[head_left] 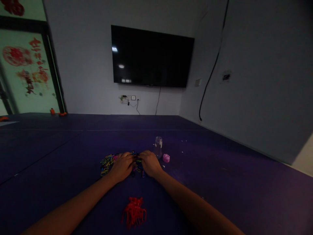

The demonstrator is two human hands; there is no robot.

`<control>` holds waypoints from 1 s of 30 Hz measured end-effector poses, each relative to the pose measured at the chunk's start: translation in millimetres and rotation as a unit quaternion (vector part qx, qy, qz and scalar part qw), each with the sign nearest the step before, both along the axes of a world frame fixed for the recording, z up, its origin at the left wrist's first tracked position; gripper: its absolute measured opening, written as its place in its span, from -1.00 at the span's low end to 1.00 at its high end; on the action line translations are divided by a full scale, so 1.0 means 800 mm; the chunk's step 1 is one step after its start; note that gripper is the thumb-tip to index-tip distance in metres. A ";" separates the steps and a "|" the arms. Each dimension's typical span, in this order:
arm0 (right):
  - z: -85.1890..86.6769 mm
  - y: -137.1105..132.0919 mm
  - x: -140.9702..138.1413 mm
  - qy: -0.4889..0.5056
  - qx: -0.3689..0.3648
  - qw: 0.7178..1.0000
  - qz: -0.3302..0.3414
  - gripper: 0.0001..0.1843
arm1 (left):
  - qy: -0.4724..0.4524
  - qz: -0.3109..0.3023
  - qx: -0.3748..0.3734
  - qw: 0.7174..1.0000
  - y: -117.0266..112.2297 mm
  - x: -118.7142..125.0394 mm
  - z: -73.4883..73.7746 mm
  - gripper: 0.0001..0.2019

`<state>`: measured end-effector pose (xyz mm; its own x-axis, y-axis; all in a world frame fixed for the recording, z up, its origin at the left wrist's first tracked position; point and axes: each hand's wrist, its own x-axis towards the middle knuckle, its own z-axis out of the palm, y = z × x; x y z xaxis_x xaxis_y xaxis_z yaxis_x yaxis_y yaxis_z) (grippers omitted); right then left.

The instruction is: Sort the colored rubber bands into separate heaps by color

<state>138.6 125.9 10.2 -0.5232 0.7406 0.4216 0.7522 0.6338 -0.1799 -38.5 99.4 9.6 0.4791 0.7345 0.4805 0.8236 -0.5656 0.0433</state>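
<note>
Both my arms reach forward over a dark purple mat (220,182). My left hand (123,166) and my right hand (149,163) rest side by side on a heap of mixed-colour rubber bands (107,162), fingers curled down into it; what they pinch is hidden. Closer to me lies a separate small pile of red rubber bands (134,212), untouched. Just beyond my right hand stands a small clear jar (158,147), and its pink lid (166,158) lies beside it on the mat.
A black TV (151,57) hangs on the white wall ahead, with wall sockets (128,98) and cables below it. A glass door with red paper decorations (26,68) is at far left. A black cable (210,78) runs down the right wall.
</note>
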 end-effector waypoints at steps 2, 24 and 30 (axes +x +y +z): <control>0.000 0.000 -0.001 -0.012 -0.002 1.000 0.001 -0.65 | 0.002 0.025 0.005 1.000 0.000 0.001 0.000 -0.79; -0.002 0.003 0.001 -0.010 0.017 0.996 0.091 -0.62 | -0.134 0.098 -0.010 0.986 0.017 -0.017 -0.001 -0.73; -0.003 0.004 0.000 -0.011 0.004 0.997 0.072 -0.64 | -0.145 0.083 -0.009 0.986 0.024 -0.021 -0.008 -0.73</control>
<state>138.4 129.4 7.7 -0.6330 0.6533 0.4153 0.6568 0.7372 -0.1587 -55.5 118.9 3.2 0.1957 0.8016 0.5649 0.8564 -0.4203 0.2997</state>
